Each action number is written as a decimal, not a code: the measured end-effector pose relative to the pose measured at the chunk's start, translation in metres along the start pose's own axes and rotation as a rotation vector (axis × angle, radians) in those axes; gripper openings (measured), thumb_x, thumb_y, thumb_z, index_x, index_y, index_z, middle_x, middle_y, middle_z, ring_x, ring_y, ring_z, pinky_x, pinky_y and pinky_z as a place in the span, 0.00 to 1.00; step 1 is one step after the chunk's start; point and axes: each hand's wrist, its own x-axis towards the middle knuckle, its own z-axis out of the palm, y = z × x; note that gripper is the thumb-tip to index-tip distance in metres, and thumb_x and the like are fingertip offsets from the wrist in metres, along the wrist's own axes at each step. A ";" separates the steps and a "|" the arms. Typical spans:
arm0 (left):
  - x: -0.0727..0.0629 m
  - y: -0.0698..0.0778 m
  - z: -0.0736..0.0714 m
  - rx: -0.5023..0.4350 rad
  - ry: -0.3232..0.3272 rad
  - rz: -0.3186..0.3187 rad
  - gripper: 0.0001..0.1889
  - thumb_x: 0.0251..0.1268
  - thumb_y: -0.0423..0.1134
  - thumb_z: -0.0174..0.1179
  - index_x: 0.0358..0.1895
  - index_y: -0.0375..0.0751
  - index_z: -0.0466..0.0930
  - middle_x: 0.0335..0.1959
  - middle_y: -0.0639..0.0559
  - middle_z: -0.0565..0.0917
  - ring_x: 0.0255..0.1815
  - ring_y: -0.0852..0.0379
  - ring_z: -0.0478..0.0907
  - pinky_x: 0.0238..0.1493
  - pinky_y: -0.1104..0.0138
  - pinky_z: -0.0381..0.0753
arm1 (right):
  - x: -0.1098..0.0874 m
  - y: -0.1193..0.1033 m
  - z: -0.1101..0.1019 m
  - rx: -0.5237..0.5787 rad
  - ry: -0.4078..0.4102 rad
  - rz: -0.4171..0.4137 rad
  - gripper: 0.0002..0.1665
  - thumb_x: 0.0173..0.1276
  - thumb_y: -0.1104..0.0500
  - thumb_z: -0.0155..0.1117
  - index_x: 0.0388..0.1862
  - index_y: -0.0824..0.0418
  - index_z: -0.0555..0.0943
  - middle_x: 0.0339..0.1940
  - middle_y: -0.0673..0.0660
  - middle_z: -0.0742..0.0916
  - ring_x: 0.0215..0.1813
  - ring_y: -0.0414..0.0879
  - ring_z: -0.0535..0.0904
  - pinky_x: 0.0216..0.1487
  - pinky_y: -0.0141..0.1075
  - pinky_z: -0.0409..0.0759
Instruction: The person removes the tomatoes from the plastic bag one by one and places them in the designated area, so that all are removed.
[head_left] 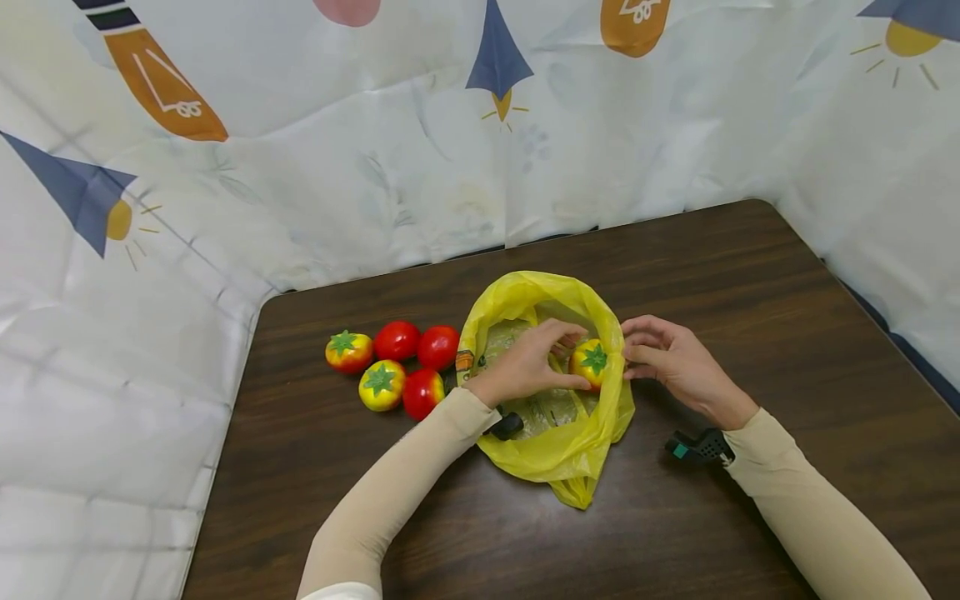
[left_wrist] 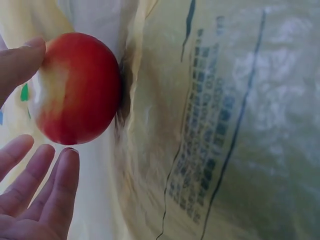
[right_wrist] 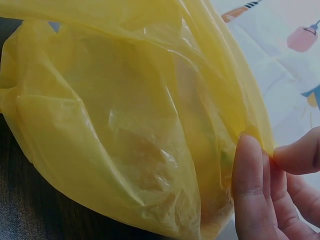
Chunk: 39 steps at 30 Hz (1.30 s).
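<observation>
A yellow plastic bag (head_left: 543, 462) stands with its mouth wide, its rim rolled outward. Inside it, against the right wall, sits a red and yellow toy tomato (head_left: 590, 364) with a painted green leaf star. My left hand (head_left: 534, 360) reaches into the bag around this tomato. In the left wrist view the thumb touches the tomato (left_wrist: 85, 90), while the spread fingers lie just below it with a small gap. At the bag's right side, my right hand (head_left: 675, 362) pinches the plastic rim between thumb and fingers, as the right wrist view shows.
Left of the bag, several more toy tomatoes (head_left: 397, 341) lie in a cluster on the dark wooden table (head_left: 720, 275). A black wrist device (head_left: 701, 446) hangs under the right wrist. White printed cloth (head_left: 420, 183) borders the table at the back and sides.
</observation>
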 end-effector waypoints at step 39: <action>-0.006 0.008 -0.008 0.061 -0.029 -0.022 0.34 0.62 0.46 0.72 0.70 0.45 0.73 0.63 0.48 0.76 0.60 0.53 0.82 0.59 0.71 0.85 | -0.001 0.001 0.000 0.035 -0.015 -0.017 0.16 0.78 0.61 0.61 0.61 0.62 0.73 0.44 0.47 0.87 0.43 0.41 0.87 0.45 0.36 0.91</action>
